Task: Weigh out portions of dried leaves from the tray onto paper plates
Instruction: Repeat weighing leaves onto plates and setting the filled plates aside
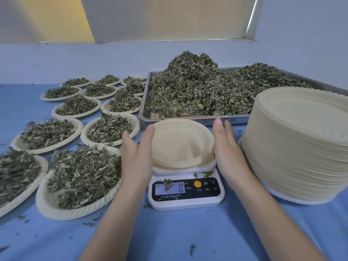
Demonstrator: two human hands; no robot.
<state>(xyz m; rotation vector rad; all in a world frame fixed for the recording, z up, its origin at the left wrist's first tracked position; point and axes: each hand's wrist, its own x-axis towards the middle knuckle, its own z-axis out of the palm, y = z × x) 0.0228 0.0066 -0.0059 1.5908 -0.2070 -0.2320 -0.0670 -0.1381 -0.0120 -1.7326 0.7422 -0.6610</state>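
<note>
Cream paper plate (181, 143), empty, sits on the small white digital scale (186, 191) between both hands. Left hand (137, 147) and right hand (227, 146) are open, flat against its rim, gripping nothing. Centre it squarely; the display reads zero. Just beyond the fingertips, the steel tray (148, 114) holds heaped dried green leaves (194, 89); add small pinches.

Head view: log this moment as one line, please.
stage: empty plate on scale | display: 0 | left hand, right hand: flanking plate | tray: heaped leaves
</note>
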